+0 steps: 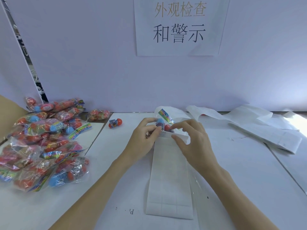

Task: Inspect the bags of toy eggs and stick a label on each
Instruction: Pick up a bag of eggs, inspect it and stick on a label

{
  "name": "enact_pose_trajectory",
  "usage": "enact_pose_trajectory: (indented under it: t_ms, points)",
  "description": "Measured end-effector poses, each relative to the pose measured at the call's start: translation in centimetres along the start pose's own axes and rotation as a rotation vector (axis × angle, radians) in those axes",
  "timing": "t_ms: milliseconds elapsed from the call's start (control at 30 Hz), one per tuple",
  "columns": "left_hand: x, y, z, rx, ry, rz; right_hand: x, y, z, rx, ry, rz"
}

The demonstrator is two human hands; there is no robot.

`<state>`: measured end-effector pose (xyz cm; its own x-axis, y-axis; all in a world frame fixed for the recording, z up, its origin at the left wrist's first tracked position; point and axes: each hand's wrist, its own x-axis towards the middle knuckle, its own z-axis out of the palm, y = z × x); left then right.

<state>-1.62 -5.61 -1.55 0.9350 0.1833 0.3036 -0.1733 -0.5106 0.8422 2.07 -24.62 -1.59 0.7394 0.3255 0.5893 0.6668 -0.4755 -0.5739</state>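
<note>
Left hand (146, 131) is pinching the bag (163, 123) steady; right hand (187, 135) is pinching the label (165, 134), lying crosswise on the bag's near end.

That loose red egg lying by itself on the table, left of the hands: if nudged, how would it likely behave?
The loose egg has a rounded, smooth-looking shell and lies on its side on the flat table, so it would probably roll or wobble off line. It looks like a small hollow toy, likely light. Its glossy surface may slip in a loose pinch.
</note>
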Motion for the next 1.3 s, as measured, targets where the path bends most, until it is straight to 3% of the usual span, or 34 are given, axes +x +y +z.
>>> enact_pose_trajectory:
  t_ms: [100, 233, 467, 600, 1000, 1067, 1167, 1300]
  points:
    - [0.0, 0.1, 0.4, -0.077, 0.005, -0.064, -0.2, -0.4, 0.6, -0.047, -0.028, -0.11]
    - [0.0, 0.2, 0.5, -0.126, 0.013, -0.099, -0.6, -0.1, 1.4, 0.001, -0.127, -0.09]
    - [-0.1, 0.5, 0.4, -0.276, 0.004, -0.191, -0.5, 0.1, 1.6, 0.054, -0.045, -0.102]
    - [-0.1, 0.6, 0.3, -0.306, -0.028, -0.22, -0.3, 0.1, 1.5, 0.061, -0.103, -0.117]
    - [0.3, 0.2, -0.4, -0.385, -0.083, -0.292, -0.1, -0.4, 1.2, 0.256, -0.143, 0.05]
    - [0.3, 0.2, -0.4, -0.401, -0.072, -0.319, 0.2, -0.7, 1.2, 0.436, -0.067, 0.209]
    - [0.2, 0.4, -0.5, -0.428, -0.028, -0.321, 0.9, -0.7, 0.2, 0.755, 0.189, 0.454]
    - [0.2, 0.9, -0.5, -0.382, 0.148, -0.217, 1.4, 0.1, -1.2, 0.75, 0.269, 0.565]
